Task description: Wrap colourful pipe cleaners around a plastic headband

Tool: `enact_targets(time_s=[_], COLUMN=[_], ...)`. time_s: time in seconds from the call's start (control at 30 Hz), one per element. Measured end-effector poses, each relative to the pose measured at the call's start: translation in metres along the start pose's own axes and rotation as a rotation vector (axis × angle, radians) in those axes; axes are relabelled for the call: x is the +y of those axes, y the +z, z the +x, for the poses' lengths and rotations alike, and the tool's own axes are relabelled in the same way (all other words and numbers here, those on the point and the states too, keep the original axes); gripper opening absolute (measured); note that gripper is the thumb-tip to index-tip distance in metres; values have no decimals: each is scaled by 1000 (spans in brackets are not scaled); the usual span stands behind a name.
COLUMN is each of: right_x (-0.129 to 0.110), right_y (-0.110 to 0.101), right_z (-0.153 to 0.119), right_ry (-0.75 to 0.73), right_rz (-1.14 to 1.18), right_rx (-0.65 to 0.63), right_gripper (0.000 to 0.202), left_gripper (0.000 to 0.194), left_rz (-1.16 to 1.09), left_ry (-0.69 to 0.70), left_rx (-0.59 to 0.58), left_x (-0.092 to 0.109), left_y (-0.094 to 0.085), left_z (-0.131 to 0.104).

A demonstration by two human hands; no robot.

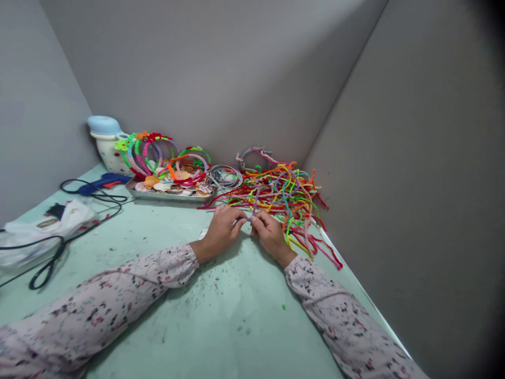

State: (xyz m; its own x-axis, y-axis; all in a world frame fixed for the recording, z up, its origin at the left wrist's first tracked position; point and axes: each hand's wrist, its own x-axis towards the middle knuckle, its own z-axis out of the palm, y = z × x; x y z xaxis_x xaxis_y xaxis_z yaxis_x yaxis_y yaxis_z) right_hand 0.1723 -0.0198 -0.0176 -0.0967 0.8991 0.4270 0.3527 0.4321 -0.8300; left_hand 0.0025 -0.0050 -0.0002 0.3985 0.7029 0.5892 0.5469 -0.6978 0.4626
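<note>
A purple pipe cleaner [256, 199] is pinched between my two hands, and one end of it sticks up above the fingertips. My left hand [223, 227] closes on it from the left with thumb and forefinger. From the right, my right hand [270, 231] grips it close by, so the fingertips nearly meet. Just behind and to the right lies a tangled heap of colourful pipe cleaners [288, 192]. Part of the purple piece is hidden by my fingers.
A metal tray [169, 196] holds shells and headbands [152, 152] wrapped in coloured fuzzy stems. Coiled grey wire [225, 178] lies beside it. At left are a white cup with a blue lid [104, 126], a blue glue gun [103, 182], black cable [59, 252] and a plastic bag [29, 236]. Grey walls enclose the green table [221, 337].
</note>
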Motion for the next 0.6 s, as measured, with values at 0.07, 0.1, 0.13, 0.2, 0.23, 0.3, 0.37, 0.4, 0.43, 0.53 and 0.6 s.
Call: enact_targets(time_s=[0.07,0.1,0.13,0.2,0.23,0.3,0.37,0.4,0.43,0.53,0.6], right_x=[1,1,1,0,0,0,0,0,0,1,2], right_y=[0,0,0,-1,-1,-1,-1,-1,0,1,2], right_z=[0,0,0,0,0,0,1,1,1,1,1], right_ry=[-1,-4,-7,-13,-16,-21,-27,-25,-19,9,23], right_rz=[4,-1,-10,-30,-41,-66,-82,-79,-67,-2,39], right_rx=[3,4,4,5,9,18,27,27,22,-2,6], right_gripper=[24,24,24,23,23,23,23,24,24,23,21], left_gripper=[11,11,11,12,12,12,13,13,13,12,11], left_rz=[-1,-2,-3,1,4,8,7,5,3,4,-5], left_ry=[-1,-2,-2,-3,-1,4,10,12,11,-9,-24], left_rx=[-2,-5,-9,-21,-28,-37,-39,-35,-31,-18,-10], left_x=[0,0,0,0,1,1,0,0,0,-1,0], left_y=[0,0,0,0,0,0,0,0,1,1,1], left_z=[0,0,0,0,0,0,0,0,0,0,1])
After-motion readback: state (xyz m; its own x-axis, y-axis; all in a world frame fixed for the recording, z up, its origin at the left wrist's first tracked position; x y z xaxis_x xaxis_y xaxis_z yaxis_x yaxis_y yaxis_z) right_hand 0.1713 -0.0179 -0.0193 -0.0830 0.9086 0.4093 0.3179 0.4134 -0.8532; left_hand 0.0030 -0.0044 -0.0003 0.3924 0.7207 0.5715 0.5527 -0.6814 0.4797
